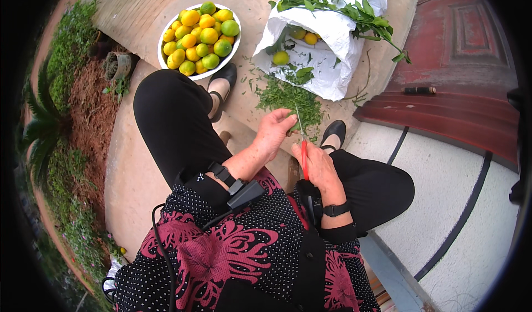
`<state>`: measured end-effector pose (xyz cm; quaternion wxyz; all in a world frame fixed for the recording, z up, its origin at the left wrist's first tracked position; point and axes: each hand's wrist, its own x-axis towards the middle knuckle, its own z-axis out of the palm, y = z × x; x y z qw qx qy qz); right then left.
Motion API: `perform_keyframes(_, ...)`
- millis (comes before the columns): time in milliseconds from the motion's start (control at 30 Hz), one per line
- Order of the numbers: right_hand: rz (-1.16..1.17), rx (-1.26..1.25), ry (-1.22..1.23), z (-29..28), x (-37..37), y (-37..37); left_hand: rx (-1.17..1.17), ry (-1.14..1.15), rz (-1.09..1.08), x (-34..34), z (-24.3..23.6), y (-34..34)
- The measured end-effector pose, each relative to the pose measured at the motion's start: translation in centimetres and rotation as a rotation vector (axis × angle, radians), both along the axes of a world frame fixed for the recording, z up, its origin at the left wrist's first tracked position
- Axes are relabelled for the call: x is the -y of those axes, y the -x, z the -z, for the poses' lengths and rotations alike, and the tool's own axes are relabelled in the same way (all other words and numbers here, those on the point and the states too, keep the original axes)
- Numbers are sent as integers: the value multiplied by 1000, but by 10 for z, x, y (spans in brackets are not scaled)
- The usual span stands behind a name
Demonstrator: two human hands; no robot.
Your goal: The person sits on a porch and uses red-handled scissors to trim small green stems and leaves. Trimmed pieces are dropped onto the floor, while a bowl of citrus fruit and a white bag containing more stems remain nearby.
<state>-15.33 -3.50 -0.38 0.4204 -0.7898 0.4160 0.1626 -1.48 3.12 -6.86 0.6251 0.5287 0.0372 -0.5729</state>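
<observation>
My right hand [320,167] is closed round the red handles of a pair of scissors [304,152], whose thin blades point away from me. Close to the blades, my left hand [270,133] pinches thumb and fingers together; what sits in the pinch is too small to make out. Beneath and beyond both hands lies a heap of cut green leaves [288,97] on the ground. Just past it, an open white woven sack [328,78] lies on its side with a few yellow-green citrus fruits [281,57] inside. A leafy branch [360,19] rests across the sack's top.
A white bowl [237,47] piled with yellow and green citrus fruits [191,38] stands at the far left, near my left shoe [223,79]. A dark red door [443,63] lies to the right, beside pale tiles [432,171]. A planted bed [83,129] borders the left.
</observation>
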Motion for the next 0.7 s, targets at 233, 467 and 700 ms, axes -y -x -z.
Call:
perform_keyframes(233, 4, 6, -2, 12, -2, 2, 5, -51, 13, -1, 3, -3)
perform_keyframes(467, 30, 29, -32, 19, -1, 2, 7, -44, -22, -1, 9, -4)
perform_keyframes(700, 118, 96, -79, 13, -1, 2, 15, 6, 1, -2, 11, -11)
